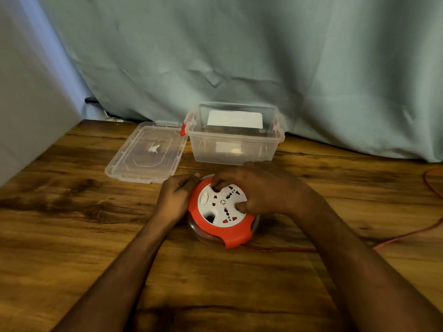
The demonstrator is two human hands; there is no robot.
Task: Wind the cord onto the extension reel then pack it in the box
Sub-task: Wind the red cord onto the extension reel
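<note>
A round extension reel (221,213) with a red rim and a white socket face lies flat on the wooden table (72,212). My left hand (176,198) grips its left edge. My right hand (260,188) lies over the top, fingers and thumb curled into the recesses of the white face. A thin red cord (393,239) runs from under the reel to the right and curves up along the table's right edge. Behind the reel stands a clear plastic box (233,134) with red latches, open on top.
The box's clear lid (146,152) lies flat to the left of the box. A pale green curtain (239,56) hangs behind the table. A white wall (28,92) borders the left side.
</note>
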